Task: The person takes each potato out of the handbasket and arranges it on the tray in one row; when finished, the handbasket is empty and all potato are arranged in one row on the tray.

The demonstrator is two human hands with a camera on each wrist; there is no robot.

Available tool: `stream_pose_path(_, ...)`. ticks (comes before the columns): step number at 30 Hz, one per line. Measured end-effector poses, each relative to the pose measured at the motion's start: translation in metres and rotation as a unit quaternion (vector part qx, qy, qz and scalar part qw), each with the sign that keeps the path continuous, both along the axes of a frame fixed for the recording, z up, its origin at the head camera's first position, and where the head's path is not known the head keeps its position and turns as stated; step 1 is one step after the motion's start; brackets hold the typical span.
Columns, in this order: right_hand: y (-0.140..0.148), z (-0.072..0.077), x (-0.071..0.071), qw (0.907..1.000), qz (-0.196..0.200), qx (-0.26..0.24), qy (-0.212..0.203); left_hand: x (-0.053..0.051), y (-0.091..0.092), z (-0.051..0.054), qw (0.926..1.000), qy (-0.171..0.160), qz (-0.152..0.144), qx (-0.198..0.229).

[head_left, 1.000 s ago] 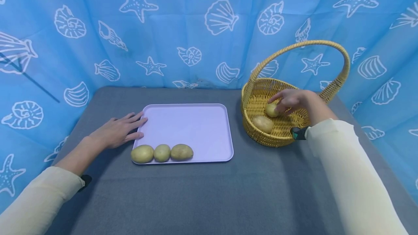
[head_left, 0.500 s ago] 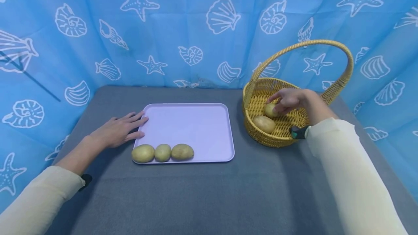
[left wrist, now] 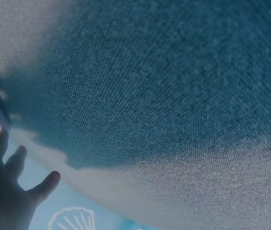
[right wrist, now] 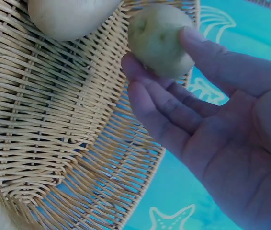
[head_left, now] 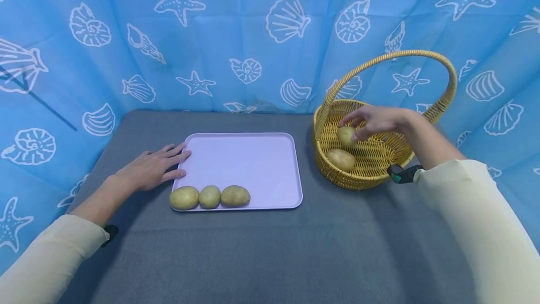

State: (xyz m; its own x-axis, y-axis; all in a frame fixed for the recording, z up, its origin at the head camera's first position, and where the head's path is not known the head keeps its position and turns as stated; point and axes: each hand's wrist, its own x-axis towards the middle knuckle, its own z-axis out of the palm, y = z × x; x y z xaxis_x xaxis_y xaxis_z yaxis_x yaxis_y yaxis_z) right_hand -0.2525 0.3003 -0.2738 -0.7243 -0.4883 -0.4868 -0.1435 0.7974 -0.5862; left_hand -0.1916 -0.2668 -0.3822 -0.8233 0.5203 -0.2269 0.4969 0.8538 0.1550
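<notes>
In the head view, my right hand [head_left: 375, 122] pinches a potato [head_left: 346, 136] between thumb and fingers inside the wicker basket [head_left: 358, 183]. The right wrist view shows the same round potato [right wrist: 159, 40] at the fingertips, above the woven bottom. Another potato [head_left: 341, 159] lies in the basket, near its front left side. With fingers spread, my left hand [head_left: 153, 168] rests at the left edge of the lilac tray [head_left: 244, 163]. Along the tray's front edge sit three potatoes in a row: a left one [head_left: 184, 198], a smaller middle one [head_left: 209, 196] and a right one [head_left: 235, 196].
The basket's tall handle [head_left: 392, 55] arches above my right hand. Grey cloth [head_left: 270, 252] covers the table. A blue curtain [head_left: 236, 27] with white shells and starfish hangs behind it and at both sides.
My right hand has gripped the potato and raised it slightly from the basket's bottom, moving up and away. My left hand stays where it was on the tray's edge.
</notes>
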Motion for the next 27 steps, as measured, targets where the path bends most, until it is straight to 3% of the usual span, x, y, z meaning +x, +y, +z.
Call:
stream_pose_path(7, -0.005, 0.014, 0.017, 0.9973, 0.055, -0.020, 0.045, 0.001, 0.001, 0.000, 1.0000, -0.002, 0.001, 0.004)
stream_pose_path(15, -0.025, 0.021, 0.040, 0.9921, 0.106, -0.066, 0.010, 0.002, 0.001, 0.002, 1.0000, 0.001, 0.003, 0.006)
stream_pose_path(22, -0.046, 0.017, 0.056, 0.9866, 0.132, -0.095, 0.009, 0.001, 0.000, -0.001, 1.0000, -0.001, 0.006, 0.007)
stream_pose_path(27, -0.064, 0.006, 0.067, 0.9810, 0.151, -0.112, 0.048, 0.002, 0.000, 0.000, 0.9999, 0.001, 0.004, 0.010)
